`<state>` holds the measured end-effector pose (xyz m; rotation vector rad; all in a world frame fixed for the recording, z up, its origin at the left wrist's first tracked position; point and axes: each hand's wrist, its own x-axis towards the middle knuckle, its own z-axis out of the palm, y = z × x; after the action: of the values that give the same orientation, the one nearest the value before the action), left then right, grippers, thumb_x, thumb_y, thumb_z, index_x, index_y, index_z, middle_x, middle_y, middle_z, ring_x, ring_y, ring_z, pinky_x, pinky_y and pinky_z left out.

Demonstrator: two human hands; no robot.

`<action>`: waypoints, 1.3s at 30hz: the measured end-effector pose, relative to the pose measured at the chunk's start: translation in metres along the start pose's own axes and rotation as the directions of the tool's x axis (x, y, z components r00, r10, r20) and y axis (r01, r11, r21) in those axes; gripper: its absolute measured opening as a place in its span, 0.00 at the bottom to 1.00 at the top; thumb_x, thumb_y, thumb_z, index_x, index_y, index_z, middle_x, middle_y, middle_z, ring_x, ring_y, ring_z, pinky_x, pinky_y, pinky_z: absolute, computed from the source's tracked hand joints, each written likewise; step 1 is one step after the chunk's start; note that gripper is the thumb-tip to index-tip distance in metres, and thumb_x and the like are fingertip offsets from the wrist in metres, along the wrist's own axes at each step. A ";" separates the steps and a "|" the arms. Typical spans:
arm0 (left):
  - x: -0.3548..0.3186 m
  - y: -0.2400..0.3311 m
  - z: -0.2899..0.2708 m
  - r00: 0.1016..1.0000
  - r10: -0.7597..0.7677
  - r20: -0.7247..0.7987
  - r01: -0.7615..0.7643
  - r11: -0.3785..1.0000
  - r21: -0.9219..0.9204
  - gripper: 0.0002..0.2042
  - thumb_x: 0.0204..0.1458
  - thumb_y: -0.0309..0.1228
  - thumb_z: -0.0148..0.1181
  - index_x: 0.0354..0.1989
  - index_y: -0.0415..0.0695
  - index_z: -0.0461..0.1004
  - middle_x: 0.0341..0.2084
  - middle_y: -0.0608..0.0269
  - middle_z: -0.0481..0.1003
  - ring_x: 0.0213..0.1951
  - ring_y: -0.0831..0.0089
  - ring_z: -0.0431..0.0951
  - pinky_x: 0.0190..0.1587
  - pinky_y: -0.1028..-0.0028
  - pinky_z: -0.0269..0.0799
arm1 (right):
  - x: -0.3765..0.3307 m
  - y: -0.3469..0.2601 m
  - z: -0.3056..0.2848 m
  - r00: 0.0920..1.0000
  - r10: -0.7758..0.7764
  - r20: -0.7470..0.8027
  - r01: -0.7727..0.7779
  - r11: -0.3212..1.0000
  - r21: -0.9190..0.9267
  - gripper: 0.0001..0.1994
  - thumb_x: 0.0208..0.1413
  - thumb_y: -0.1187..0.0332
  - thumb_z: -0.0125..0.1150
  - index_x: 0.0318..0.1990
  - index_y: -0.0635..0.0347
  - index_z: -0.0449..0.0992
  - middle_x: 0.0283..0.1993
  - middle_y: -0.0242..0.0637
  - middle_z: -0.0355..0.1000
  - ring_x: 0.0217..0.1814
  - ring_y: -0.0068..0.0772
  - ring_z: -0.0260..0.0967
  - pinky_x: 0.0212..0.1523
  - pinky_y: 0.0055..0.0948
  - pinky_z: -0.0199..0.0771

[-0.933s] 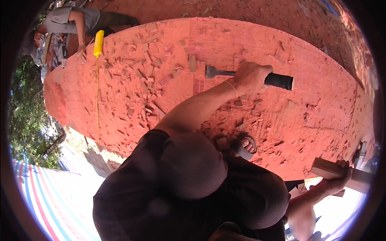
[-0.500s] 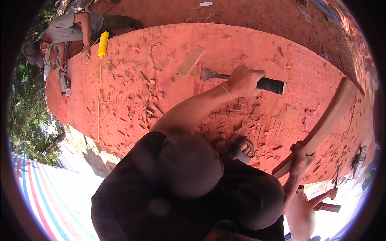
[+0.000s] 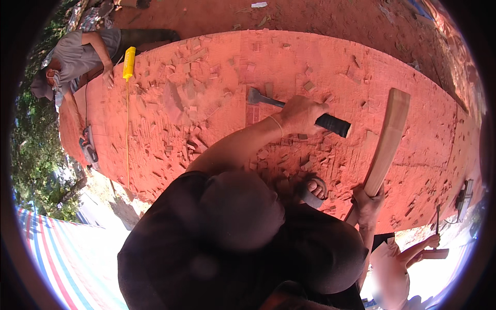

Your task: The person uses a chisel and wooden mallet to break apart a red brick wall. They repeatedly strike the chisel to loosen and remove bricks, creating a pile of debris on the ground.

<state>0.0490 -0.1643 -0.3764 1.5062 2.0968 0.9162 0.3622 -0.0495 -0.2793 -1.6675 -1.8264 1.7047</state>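
My left hand [image 3: 302, 114] is closed round a long chisel [image 3: 333, 124]. Its dark metal blade points left and its black-wrapped handle juts out to the right, just above the wood. In my closed right hand [image 3: 368, 201] is a long wooden mallet [image 3: 390, 137], its broad end raised toward the far side. Under both hands lies a wide reddish wooden slab [image 3: 330, 57], scored with rough cuts and strewn with chips. Between my arms a sandalled foot [image 3: 313, 191] shows on the slab.
At the far left a co-worker [image 3: 93, 44] leans on the slab beside a power tool [image 3: 89, 147]. A yellow reel [image 3: 129, 63] trails a cord across the wood. Another person [image 3: 392, 274] at lower right holds tools. A metal tool [image 3: 463, 199] lies at the right edge.
My left hand has shifted left and slightly nearer with the chisel. The mallet has swung left and stands steeper. At the left, the co-worker's power tool has moved nearer.
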 end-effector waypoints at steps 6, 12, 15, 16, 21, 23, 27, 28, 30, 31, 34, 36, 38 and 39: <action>0.019 0.010 -0.005 0.989 0.076 -0.128 -0.083 0.995 -0.049 0.13 0.36 0.36 0.70 0.30 0.46 0.76 0.18 0.55 0.77 0.25 0.53 0.81 0.28 0.58 0.75 | 0.001 -0.039 -0.046 0.952 -0.077 -0.297 0.122 0.983 0.137 0.06 0.50 0.70 0.64 0.27 0.63 0.75 0.20 0.35 0.70 0.21 0.26 0.67 0.26 0.26 0.67; 0.035 0.002 -0.018 0.969 -0.011 -0.248 -0.007 0.997 -0.072 0.16 0.36 0.34 0.72 0.33 0.43 0.78 0.19 0.54 0.78 0.25 0.55 0.82 0.29 0.58 0.76 | -0.010 -0.065 -0.062 0.943 -0.063 -0.328 0.090 0.993 0.070 0.11 0.52 0.65 0.62 0.23 0.62 0.73 0.20 0.33 0.67 0.24 0.26 0.63 0.31 0.28 0.63; 0.038 -0.002 -0.024 0.958 0.003 -0.286 -0.030 0.995 -0.090 0.13 0.36 0.34 0.71 0.31 0.44 0.76 0.18 0.55 0.77 0.25 0.54 0.82 0.28 0.58 0.75 | -0.010 -0.073 -0.075 0.913 -0.167 -0.372 0.173 0.985 -0.018 0.10 0.53 0.65 0.61 0.25 0.62 0.73 0.21 0.33 0.67 0.26 0.26 0.63 0.33 0.27 0.63; 0.038 -0.003 -0.027 0.958 0.002 -0.286 -0.037 0.992 -0.117 0.11 0.38 0.34 0.69 0.29 0.46 0.75 0.18 0.56 0.77 0.25 0.52 0.81 0.27 0.58 0.74 | -0.008 -0.076 -0.079 0.913 -0.193 -0.359 0.216 0.976 0.024 0.10 0.54 0.65 0.60 0.27 0.62 0.74 0.23 0.33 0.67 0.28 0.27 0.65 0.36 0.28 0.64; 0.035 -0.003 -0.034 0.970 -0.016 -0.241 -0.031 0.981 -0.191 0.10 0.39 0.34 0.68 0.27 0.47 0.74 0.18 0.56 0.76 0.26 0.51 0.80 0.28 0.58 0.73 | 0.005 -0.107 -0.095 0.816 -0.260 -0.517 0.374 0.919 0.128 0.11 0.56 0.64 0.60 0.37 0.65 0.75 0.29 0.34 0.70 0.33 0.29 0.68 0.40 0.29 0.66; 0.034 -0.004 -0.034 0.962 -0.014 -0.272 -0.047 0.974 -0.219 0.10 0.39 0.33 0.68 0.27 0.47 0.73 0.18 0.56 0.75 0.26 0.51 0.80 0.29 0.58 0.73 | 0.009 -0.125 -0.092 0.788 -0.308 -0.533 0.445 0.884 0.147 0.12 0.57 0.64 0.60 0.40 0.65 0.75 0.32 0.35 0.70 0.36 0.30 0.68 0.41 0.30 0.67; 0.038 -0.008 -0.032 0.957 -0.010 -0.290 -0.048 0.980 -0.194 0.10 0.39 0.33 0.68 0.27 0.47 0.73 0.19 0.55 0.75 0.27 0.50 0.79 0.30 0.56 0.72 | 0.014 -0.151 -0.043 0.836 -0.243 -0.492 0.441 0.830 0.340 0.16 0.57 0.63 0.62 0.45 0.67 0.74 0.36 0.38 0.71 0.39 0.32 0.69 0.44 0.31 0.70; 0.038 -0.008 -0.031 0.960 -0.015 -0.280 -0.042 0.980 -0.197 0.10 0.39 0.33 0.68 0.27 0.47 0.73 0.19 0.55 0.75 0.27 0.49 0.79 0.31 0.56 0.72 | 0.017 -0.149 -0.021 0.831 -0.199 -0.519 0.438 0.810 0.390 0.16 0.56 0.63 0.62 0.45 0.68 0.75 0.36 0.38 0.72 0.39 0.32 0.70 0.43 0.31 0.71; 0.040 -0.009 -0.030 0.964 -0.028 -0.265 -0.031 0.976 -0.214 0.10 0.38 0.33 0.68 0.27 0.47 0.73 0.19 0.55 0.76 0.27 0.49 0.79 0.31 0.55 0.72 | 0.023 -0.129 0.026 0.901 -0.283 -0.329 0.367 0.902 0.226 0.14 0.53 0.70 0.60 0.45 0.70 0.76 0.27 0.36 0.71 0.28 0.30 0.69 0.34 0.29 0.72; 0.040 -0.010 -0.029 0.959 -0.031 -0.281 -0.033 0.975 -0.219 0.10 0.38 0.33 0.69 0.27 0.48 0.73 0.19 0.56 0.76 0.27 0.49 0.79 0.31 0.55 0.72 | 0.027 -0.114 0.044 0.964 -0.264 -0.040 0.261 0.963 -0.068 0.12 0.49 0.74 0.61 0.42 0.67 0.74 0.24 0.32 0.69 0.25 0.25 0.66 0.30 0.28 0.69; 0.038 -0.009 -0.025 0.962 -0.025 -0.272 -0.014 0.990 -0.138 0.10 0.38 0.33 0.69 0.27 0.47 0.74 0.19 0.56 0.76 0.27 0.50 0.80 0.31 0.55 0.73 | 0.031 -0.075 0.049 0.975 -0.191 0.112 0.214 0.943 -0.254 0.12 0.44 0.77 0.62 0.36 0.61 0.67 0.24 0.26 0.63 0.26 0.18 0.61 0.26 0.24 0.64; 0.038 -0.008 -0.023 0.969 -0.038 -0.244 0.015 0.995 -0.096 0.10 0.38 0.33 0.68 0.28 0.48 0.74 0.20 0.56 0.77 0.27 0.50 0.80 0.31 0.55 0.74 | 0.034 -0.075 0.021 0.967 -0.240 0.079 0.252 0.947 -0.201 0.10 0.44 0.78 0.63 0.35 0.62 0.70 0.25 0.28 0.66 0.26 0.20 0.63 0.26 0.25 0.65; 0.040 -0.009 -0.021 0.959 -0.043 -0.281 0.022 0.997 -0.079 0.10 0.38 0.33 0.68 0.28 0.48 0.74 0.20 0.57 0.77 0.27 0.51 0.80 0.31 0.55 0.74 | 0.034 -0.098 -0.009 0.959 -0.283 0.033 0.285 0.954 -0.089 0.08 0.46 0.77 0.64 0.35 0.63 0.73 0.26 0.32 0.70 0.27 0.23 0.67 0.28 0.26 0.67; 0.041 -0.009 -0.020 0.972 -0.062 -0.227 0.040 0.994 -0.099 0.10 0.38 0.33 0.68 0.28 0.48 0.75 0.20 0.56 0.77 0.27 0.51 0.80 0.31 0.55 0.74 | 0.036 -0.119 -0.019 0.962 -0.268 -0.052 0.267 0.963 -0.025 0.08 0.50 0.73 0.65 0.37 0.65 0.76 0.28 0.35 0.72 0.28 0.27 0.70 0.32 0.28 0.70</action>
<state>0.0161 -0.1328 -0.3666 1.3478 2.2049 1.2030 0.2921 0.0194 -0.2014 -1.3815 -1.9434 1.5198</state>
